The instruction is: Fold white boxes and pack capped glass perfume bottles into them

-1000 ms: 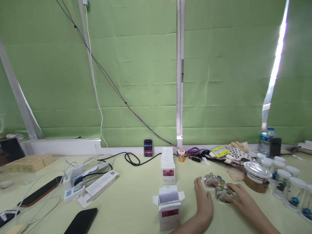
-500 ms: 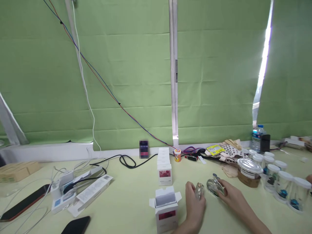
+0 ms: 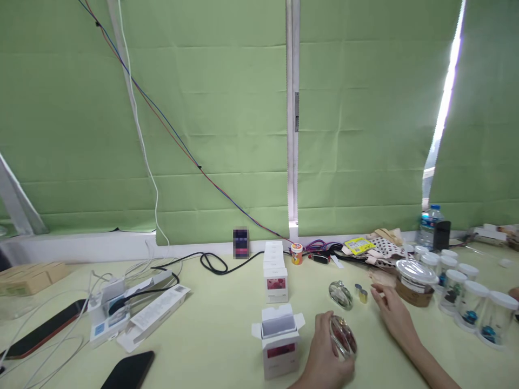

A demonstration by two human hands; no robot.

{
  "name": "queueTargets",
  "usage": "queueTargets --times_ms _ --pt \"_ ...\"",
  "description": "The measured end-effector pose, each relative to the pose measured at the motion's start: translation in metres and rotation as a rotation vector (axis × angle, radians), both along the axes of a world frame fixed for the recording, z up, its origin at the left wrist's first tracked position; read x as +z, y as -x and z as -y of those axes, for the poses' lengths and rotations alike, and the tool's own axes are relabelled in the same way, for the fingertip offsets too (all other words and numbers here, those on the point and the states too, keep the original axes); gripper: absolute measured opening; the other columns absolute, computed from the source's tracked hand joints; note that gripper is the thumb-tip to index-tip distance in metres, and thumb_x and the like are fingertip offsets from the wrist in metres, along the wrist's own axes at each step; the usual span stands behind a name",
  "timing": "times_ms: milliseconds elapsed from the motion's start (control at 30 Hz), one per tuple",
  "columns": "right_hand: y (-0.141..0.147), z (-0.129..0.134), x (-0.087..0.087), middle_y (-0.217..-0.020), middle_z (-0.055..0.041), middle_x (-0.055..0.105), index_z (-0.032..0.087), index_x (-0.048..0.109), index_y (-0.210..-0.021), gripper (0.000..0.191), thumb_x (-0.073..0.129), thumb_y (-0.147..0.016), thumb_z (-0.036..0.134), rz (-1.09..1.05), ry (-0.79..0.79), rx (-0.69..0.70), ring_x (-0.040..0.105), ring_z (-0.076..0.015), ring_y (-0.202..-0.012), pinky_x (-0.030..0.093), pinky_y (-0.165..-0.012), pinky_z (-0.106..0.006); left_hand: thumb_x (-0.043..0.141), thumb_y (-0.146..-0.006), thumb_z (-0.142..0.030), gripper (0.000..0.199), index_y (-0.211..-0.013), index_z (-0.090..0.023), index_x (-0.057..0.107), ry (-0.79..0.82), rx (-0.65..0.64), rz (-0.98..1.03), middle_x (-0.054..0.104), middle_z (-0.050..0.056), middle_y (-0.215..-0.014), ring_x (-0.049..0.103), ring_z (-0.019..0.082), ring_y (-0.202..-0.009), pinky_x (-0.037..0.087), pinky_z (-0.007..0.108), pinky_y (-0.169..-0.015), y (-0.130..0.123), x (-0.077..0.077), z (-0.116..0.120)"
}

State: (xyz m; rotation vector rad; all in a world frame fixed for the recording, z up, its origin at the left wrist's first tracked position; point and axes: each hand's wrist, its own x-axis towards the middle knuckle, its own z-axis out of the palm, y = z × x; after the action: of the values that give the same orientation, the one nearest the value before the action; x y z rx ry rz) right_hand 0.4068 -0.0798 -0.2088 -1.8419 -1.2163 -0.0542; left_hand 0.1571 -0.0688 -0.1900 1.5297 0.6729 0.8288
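Observation:
My left hand [image 3: 326, 354] is closed around a clear, rounded glass perfume bottle [image 3: 344, 336] with a gold-coloured neck, tilted just above the table. To its right, my right hand [image 3: 393, 313] hovers low with the fingers slightly apart and nothing in them. Between the hands and farther back, a second glass perfume bottle [image 3: 340, 295] lies on the table. Two small metallic caps [image 3: 362, 295], one gold and one silvery, are beside that bottle, left of my right fingertips. An open white box [image 3: 280, 351] with a dark red label stands left of my left hand, flaps up.
A row of closed white boxes [image 3: 276, 285] stands behind the open one. Rightward are a lidded tub [image 3: 416, 292], several white-capped jars [image 3: 472, 307], cloths [image 3: 385, 251] and a water bottle [image 3: 430, 227]. Phones, cables and a power strip [image 3: 106, 327] occupy the left.
My right hand has released the second bottle and moved back, leaving the bottle and caps on the table. My left hand has turned its bottle and moved slightly right.

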Motion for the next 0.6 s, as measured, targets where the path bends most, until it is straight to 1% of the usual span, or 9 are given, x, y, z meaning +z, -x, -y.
queueTargets --times_ms 67,133,200,233,300,367,433,500,600 --pt "-0.005 -0.002 -0.007 -0.101 -0.0137 0.061 0.016 0.055 -0.103 0.047 0.037 -0.082 0.054 -0.024 0.02 -0.011 0.061 -0.0246 -0.074 0.047 -0.078 -0.04 0.069 -0.053 -0.009 0.069 -0.118 -0.018 0.048 -0.099 -0.002 -0.082 0.045 0.005 -0.112 0.049 0.015 -0.082 0.041 0.022 -0.066 0.004 0.0 0.001" --pt "-0.006 -0.007 -0.012 -0.097 -0.0117 0.06 0.017 0.055 -0.102 0.048 0.043 -0.078 0.056 -0.038 0.039 0.004 0.06 -0.0232 -0.07 0.048 -0.074 -0.039 0.072 -0.05 -0.009 0.065 -0.111 -0.018 0.05 -0.134 0.007 -0.119 0.043 0.004 -0.108 0.049 0.017 -0.089 0.042 0.023 -0.072 0.006 0.002 0.002" --pt "-0.003 -0.012 -0.015 -0.097 -0.01 0.06 0.019 0.056 -0.1 0.046 0.047 -0.074 0.056 -0.046 0.052 0.026 0.059 -0.022 -0.067 0.048 -0.072 -0.038 0.075 -0.048 -0.008 0.061 -0.102 -0.018 0.05 -0.145 0.037 -0.117 0.042 0.003 -0.104 0.049 0.019 -0.095 0.042 0.025 -0.08 0.007 0.005 0.003" --pt "-0.002 -0.013 -0.016 -0.096 -0.0091 0.06 0.02 0.057 -0.098 0.043 0.049 -0.073 0.055 -0.048 0.058 0.038 0.058 -0.0215 -0.065 0.048 -0.071 -0.037 0.075 -0.047 -0.006 0.059 -0.099 -0.018 0.049 -0.135 0.052 -0.096 0.043 0.002 -0.102 0.05 0.019 -0.095 0.042 0.026 -0.082 0.007 0.006 0.004" --pt "-0.001 -0.015 -0.016 -0.094 -0.0074 0.061 0.022 0.058 -0.091 0.038 0.05 -0.072 0.053 -0.054 0.068 0.058 0.058 -0.0212 -0.064 0.047 -0.068 -0.036 0.071 -0.049 -0.002 0.054 -0.093 -0.018 0.046 -0.066 0.042 -0.022 0.049 0.001 -0.095 0.054 0.018 -0.088 0.044 0.027 -0.078 0.005 0.009 0.006" --pt "-0.001 -0.014 -0.016 -0.09 -0.0063 0.061 0.022 0.058 -0.086 0.034 0.05 -0.072 0.052 -0.064 0.074 0.067 0.057 -0.0213 -0.062 0.046 -0.067 -0.036 0.065 -0.052 0.002 0.049 -0.089 -0.02 0.041 0.036 -0.018 0.078 0.057 -0.001 -0.087 0.059 0.017 -0.079 0.045 0.026 -0.071 0.004 0.01 0.009" --pt "-0.001 -0.012 -0.015 -0.087 -0.0063 0.061 0.022 0.058 -0.082 0.033 0.051 -0.071 0.052 -0.081 0.076 0.064 0.056 -0.0219 -0.062 0.045 -0.067 -0.037 0.06 -0.054 0.005 0.047 -0.086 -0.021 0.038 0.107 -0.07 0.147 0.063 -0.003 -0.081 0.063 0.017 -0.075 0.045 0.026 -0.068 0.003 0.011 0.011" --pt "-0.002 -0.01 -0.013 -0.086 -0.0067 0.061 0.021 0.058 -0.081 0.033 0.052 -0.07 0.052 -0.105 0.076 0.063 0.056 -0.0223 -0.063 0.044 -0.067 -0.037 0.059 -0.054 0.007 0.046 -0.085 -0.021 0.038 0.118 -0.057 0.153 0.064 -0.003 -0.081 0.064 0.016 -0.075 0.045 0.024 -0.066 0.004 0.012 0.011" --pt "0.001 -0.005 -0.01 -0.085 -0.0071 0.063 0.02 0.059 -0.08 0.034 0.055 -0.068 0.052 -0.158 0.069 0.078 0.057 -0.023 -0.063 0.044 -0.067 -0.037 0.059 -0.052 0.008 0.045 -0.084 -0.02 0.042 0.082 -0.006 0.105 0.064 -0.004 -0.082 0.062 0.015 -0.075 0.043 0.022 -0.063 0.005 0.013 0.011"
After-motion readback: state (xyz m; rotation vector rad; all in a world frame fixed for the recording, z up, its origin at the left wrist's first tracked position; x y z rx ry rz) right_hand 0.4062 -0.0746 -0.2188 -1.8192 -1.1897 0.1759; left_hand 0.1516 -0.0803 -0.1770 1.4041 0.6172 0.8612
